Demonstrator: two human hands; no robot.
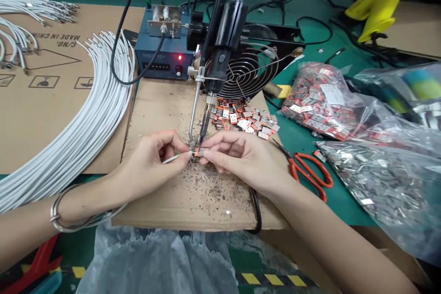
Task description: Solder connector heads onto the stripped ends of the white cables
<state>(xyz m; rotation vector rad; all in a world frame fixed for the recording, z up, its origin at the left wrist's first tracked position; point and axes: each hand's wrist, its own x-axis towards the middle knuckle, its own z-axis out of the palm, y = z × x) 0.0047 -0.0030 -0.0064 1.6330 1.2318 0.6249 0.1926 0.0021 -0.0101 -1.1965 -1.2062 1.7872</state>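
Observation:
My left hand (161, 154) pinches the end of a white cable (171, 158), whose length trails back under my wrist. Opposite it, my right hand (232, 154) grips a small USB connector (197, 151) with an orange insert between thumb and fingers. Cable end and connector meet under the tip of a mounted soldering iron (206, 121). Beside the iron tip, a bent metal solder guide tube (195, 115) points down at the same spot. Just behind my right hand lies a pile of orange and silver USB connectors (244, 119).
A blue solder feeder (161, 55) with a lit red lamp stands behind, next to a fan (244, 71). White cables (106, 96) are bundled at left. Orange-handled cutters (310, 172) and bags of connectors (320, 101) and metal parts (382, 179) lie right. Solder crumbs litter the cardboard (155, 202).

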